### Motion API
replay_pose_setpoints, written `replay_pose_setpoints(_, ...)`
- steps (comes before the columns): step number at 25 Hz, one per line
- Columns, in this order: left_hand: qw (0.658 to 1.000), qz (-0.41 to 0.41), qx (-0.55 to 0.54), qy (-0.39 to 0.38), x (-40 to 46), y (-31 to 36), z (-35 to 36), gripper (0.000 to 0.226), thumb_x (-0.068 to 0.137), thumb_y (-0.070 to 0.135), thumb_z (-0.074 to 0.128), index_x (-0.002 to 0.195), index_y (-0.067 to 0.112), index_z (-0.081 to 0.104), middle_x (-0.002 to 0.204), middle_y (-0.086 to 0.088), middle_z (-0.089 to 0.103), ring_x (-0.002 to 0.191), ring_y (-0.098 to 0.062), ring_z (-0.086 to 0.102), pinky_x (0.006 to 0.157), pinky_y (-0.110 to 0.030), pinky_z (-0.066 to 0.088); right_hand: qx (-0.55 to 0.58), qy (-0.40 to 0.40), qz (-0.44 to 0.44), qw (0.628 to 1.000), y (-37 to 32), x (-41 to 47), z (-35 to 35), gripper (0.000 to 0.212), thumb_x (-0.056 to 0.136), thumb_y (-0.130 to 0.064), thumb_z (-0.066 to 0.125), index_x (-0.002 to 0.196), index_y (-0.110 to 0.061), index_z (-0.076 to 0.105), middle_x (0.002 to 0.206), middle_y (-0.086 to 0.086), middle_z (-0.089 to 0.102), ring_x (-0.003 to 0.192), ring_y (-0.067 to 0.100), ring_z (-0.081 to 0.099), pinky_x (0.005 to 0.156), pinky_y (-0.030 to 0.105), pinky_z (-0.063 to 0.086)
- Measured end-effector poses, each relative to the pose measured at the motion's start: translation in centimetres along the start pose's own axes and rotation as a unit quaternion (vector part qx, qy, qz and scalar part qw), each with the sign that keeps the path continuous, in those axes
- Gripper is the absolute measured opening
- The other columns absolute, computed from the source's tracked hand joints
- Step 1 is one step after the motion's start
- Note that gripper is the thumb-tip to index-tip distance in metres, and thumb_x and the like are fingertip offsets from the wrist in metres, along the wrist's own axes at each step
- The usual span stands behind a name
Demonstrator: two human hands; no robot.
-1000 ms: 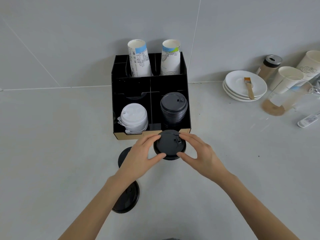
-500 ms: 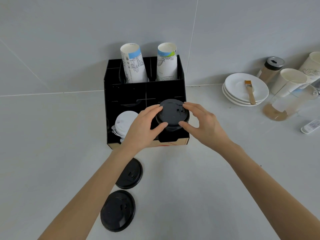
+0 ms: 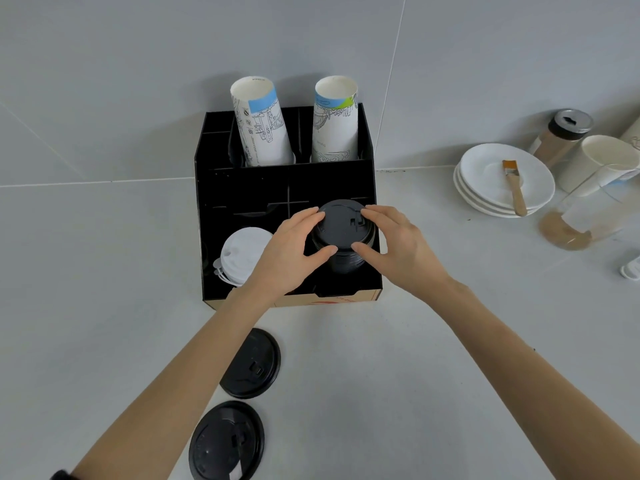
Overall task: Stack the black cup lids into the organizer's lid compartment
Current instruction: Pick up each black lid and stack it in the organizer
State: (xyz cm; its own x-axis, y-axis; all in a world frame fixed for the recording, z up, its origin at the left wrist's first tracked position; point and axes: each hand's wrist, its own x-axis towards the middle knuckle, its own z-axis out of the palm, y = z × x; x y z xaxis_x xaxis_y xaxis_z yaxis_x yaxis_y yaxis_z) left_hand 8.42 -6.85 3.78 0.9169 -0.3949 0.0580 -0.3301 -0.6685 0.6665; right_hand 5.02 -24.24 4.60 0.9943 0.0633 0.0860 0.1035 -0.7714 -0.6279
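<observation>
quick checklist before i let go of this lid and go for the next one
1. Both hands on the lid: ok. Left hand and right hand pinch the top black lid at its rim.
2. Right compartment: ok. It sits over the black lid stack in the front right bay of the organizer, not over the white lids.
3. Lid level: ok, no obvious tilt.
4. Fully seated on the stack: cannot tell, fingers hide the edge.
5. Lids left: not ok. Near lid and far lid lie on the counter.
6. Path back to them: ok.
</observation>
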Motion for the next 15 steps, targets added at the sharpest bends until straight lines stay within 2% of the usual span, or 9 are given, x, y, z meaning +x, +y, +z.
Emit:
replay_pose_setpoints(4, 1.000, -0.002, -0.009, -0.003, 0.1, -0.3, 0.3, 0.055, 0.082, 0.028, 0.059, 0.131, 0.014, 0.037, 0.142, -0.004, 0.037, 0.130, -0.020, 0.034, 0.107, -0.038, 0.033, -0.016, 0.005, 0.001, 1.000, 0.1, -0.2, 0.6, 0.052, 0.084, -0.022, 0.058, 0.128, -0.005, 0.039, 0.136, 0.012, 0.042, 0.125, 0.026, 0.036, 0.104, 0.033, 0.031)
replay_pose_setpoints(11, 1.000, 0.005, 0.003, 0.005, -0.1, -0.4, 0.4, 0.056, 0.082, 0.027, 0.059, 0.131, 0.014, 0.035, 0.143, -0.004, 0.036, 0.130, -0.016, 0.033, 0.097, -0.013, 0.019, -0.029, 0.018, 0.008, 0.999, -0.2, -0.6, 1.0, 0.052, 0.083, -0.020, 0.058, 0.129, -0.006, 0.037, 0.138, 0.013, 0.040, 0.126, 0.027, 0.035, 0.102, 0.034, 0.034)
replay_pose_setpoints(15, 1.000, 0.014, 0.000, 0.012, -0.9, -0.5, -0.3, 0.055, 0.083, 0.027, 0.058, 0.131, 0.014, 0.035, 0.141, -0.005, 0.037, 0.128, -0.016, 0.035, 0.096, -0.013, 0.021, -0.024, 0.034, 0.003, 0.999, -1.0, -1.0, 0.5, 0.053, 0.083, -0.020, 0.058, 0.130, -0.009, 0.037, 0.139, 0.014, 0.037, 0.128, 0.028, 0.032, 0.105, 0.039, 0.033)
